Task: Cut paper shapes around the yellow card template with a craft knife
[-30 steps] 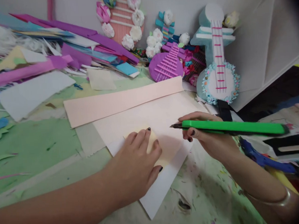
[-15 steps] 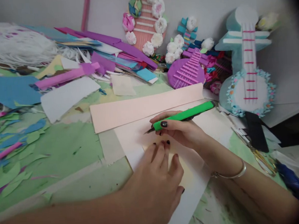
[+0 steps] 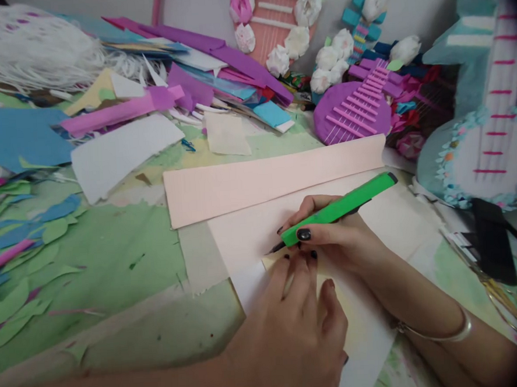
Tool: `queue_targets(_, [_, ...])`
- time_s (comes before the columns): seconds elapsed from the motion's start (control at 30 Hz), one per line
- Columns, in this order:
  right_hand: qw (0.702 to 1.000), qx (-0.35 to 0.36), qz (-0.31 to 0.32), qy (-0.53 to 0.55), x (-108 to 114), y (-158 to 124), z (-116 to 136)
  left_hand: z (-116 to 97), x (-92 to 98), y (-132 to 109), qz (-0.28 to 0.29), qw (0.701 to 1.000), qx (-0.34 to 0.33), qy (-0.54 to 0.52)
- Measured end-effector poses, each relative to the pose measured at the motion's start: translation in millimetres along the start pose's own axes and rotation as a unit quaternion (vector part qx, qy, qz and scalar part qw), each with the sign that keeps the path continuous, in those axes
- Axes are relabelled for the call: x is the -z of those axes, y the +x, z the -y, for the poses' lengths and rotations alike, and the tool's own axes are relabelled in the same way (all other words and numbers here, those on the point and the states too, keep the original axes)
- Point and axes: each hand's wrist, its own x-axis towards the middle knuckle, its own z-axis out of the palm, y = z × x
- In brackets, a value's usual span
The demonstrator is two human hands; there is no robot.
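Observation:
My right hand (image 3: 335, 241) is closed around a green utility knife (image 3: 338, 208), its dark blade tip touching a pale pink sheet (image 3: 252, 232) near a yellowish template piece (image 3: 357, 313). My left hand (image 3: 297, 325) lies flat on that template with fingers stretched out, pressing it onto the sheet, its fingertips just below the blade. A white sheet (image 3: 250, 281) shows under the pink one at its lower left corner. A silver bangle (image 3: 442, 334) sits on my right wrist.
A long pink strip (image 3: 266, 178) lies just beyond the sheet. Foam and paper offcuts (image 3: 122, 108) pile at the back left beside white fringe (image 3: 26, 50). Craft guitars, purple (image 3: 349, 109) and teal (image 3: 484, 156), stand at the back right. Green scraps (image 3: 21, 260) litter the left.
My right hand swung the knife in from the right and brought its tip down onto the sheet by my left fingertips. The view shifted down and to the right.

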Motion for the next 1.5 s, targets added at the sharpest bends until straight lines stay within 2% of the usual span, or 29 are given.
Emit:
queue_targets(0.4, [0.999, 0.013, 0.010, -0.028, -1.4, -1.4, -0.2, 0.3, 0.6, -1.0, -0.002, 1.000, -0.015, -0.001])
queue_targets(0.6, [1.000, 0.009, 0.001, -0.030, -4.7, -2.7, 1.1, 0.8, 2.0, 0.2, 0.013, 1.000, -0.013, -0.007])
queue_targets(0.87, [0.999, 0.006, -0.023, -0.049, -4.6, -2.9, 1.0, 0.4, 3.1, -1.0, 0.006, 1.000, -0.006, -0.006])
queue_targets(1.2, [0.999, 0.014, -0.032, -0.035, -6.7, -2.1, 1.7, 1.3, 2.2, -0.3, 0.004, 1.000, -0.017, -0.006])
queue_targets(1.5, [0.998, 0.037, -0.049, 0.004, -2.5, 1.7, 0.1, 1.0, 2.9, -1.0, 0.014, 0.999, 0.006, -0.034])
